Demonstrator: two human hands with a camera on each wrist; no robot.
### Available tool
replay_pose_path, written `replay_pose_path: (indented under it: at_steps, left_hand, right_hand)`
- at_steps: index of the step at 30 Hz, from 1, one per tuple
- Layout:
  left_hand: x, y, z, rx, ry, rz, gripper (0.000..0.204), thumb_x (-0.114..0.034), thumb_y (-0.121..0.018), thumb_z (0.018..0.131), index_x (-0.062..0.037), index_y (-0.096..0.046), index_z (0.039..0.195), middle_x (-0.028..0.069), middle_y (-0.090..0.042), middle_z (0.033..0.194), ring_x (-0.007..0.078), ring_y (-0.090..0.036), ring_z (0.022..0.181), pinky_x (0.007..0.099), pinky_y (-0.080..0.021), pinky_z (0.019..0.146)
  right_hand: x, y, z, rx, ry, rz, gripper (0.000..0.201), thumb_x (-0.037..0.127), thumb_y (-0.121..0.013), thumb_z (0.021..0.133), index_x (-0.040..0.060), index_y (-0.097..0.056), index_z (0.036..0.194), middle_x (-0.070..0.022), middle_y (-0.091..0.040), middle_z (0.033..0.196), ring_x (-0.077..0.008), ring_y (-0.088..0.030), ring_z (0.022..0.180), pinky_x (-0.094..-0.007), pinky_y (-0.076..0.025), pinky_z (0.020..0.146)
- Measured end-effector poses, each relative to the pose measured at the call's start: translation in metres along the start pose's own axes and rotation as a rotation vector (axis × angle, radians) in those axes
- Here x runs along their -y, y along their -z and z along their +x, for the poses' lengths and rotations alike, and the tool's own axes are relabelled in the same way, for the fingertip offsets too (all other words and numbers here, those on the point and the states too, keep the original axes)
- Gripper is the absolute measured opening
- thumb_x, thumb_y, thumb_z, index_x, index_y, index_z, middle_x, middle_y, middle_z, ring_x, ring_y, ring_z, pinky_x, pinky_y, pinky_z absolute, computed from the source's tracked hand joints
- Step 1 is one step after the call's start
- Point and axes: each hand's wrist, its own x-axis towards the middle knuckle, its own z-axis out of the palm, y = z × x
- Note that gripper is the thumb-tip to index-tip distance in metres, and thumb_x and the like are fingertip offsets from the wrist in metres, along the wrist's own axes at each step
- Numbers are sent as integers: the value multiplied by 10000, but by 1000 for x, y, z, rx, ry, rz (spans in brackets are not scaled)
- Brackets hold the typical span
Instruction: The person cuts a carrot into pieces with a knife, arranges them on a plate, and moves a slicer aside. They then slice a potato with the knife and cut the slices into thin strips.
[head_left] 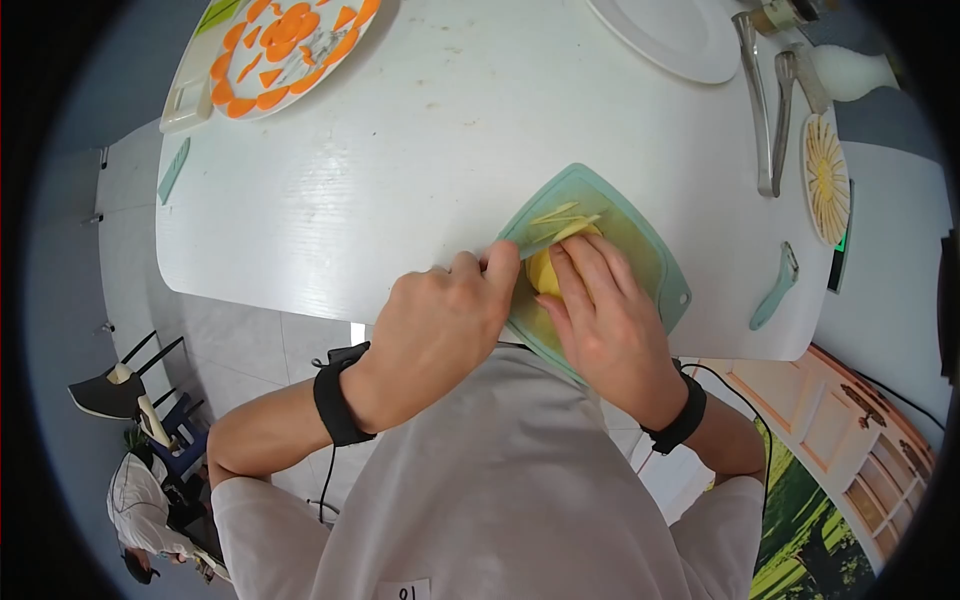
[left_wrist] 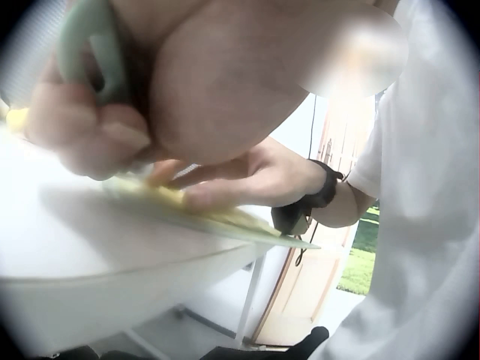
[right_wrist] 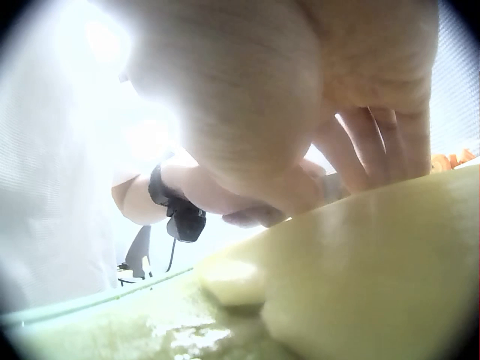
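Over the green cutting board (head_left: 650, 250), my left hand (head_left: 445, 315) grips the green handle (left_wrist: 112, 64) of a knife, whose blade (head_left: 537, 245) lies against a yellow vegetable piece (head_left: 543, 274). My right hand (head_left: 612, 335) holds that piece on the board, fingers over its top and thumb on its near side. Thin pale-yellow strips (head_left: 555, 214) lie just beyond the blade. In the right wrist view, the yellow piece (right_wrist: 375, 262) fills the foreground, with the fingers (right_wrist: 367, 146) of my right hand behind it. The blade's cutting edge is hidden.
A plate with orange slices (head_left: 295, 28) stands far left, near a small green tool (head_left: 174, 171). At the far right are a white plate (head_left: 670, 35), metal tongs (head_left: 765, 120), a plate of yellow strips (head_left: 826, 180) and a green-handled peeler (head_left: 775, 290). Someone sits beyond the table, lower left.
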Motion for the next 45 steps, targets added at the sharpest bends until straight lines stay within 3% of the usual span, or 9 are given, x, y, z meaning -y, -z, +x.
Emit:
replay_pose_path:
  at_steps: [12, 27, 45]
  left_hand:
    - [3, -1, -7, 33, 12, -23, 161, 20, -573, 819, -36, -469, 927, 92, -520, 645, 255, -577, 486, 365, -459, 445]
    - [3, -7, 17, 51, 22, -152, 135, -34, -574, 872, -20, -481, 970, 117, -572, 637, 307, -590, 502, 396, -460, 445]
    - [-3, 6, -10, 34, 0, 2, 147, 15, -578, 827, -27, -484, 931, 74, -493, 601, 224, -553, 451, 341, -447, 418]
  right_hand:
    - [-1, -2, -2, -18, 5, -12, 464, 158, -710, 888, -129, -589, 1232, -214, -544, 1281, -358, -513, 1251, -424, -483, 1035]
    - [0, 0, -2, 12, -3, -10, 447, 152, -680, 910, -139, -584, 1235, -227, -537, 1282, -365, -503, 1258, -421, -483, 1039]
    - [-1, -1, -1, -34, 9, 26, 451, 100, -731, 859, -149, -590, 1208, -242, -544, 1310, -375, -520, 1254, -425, -487, 1037]
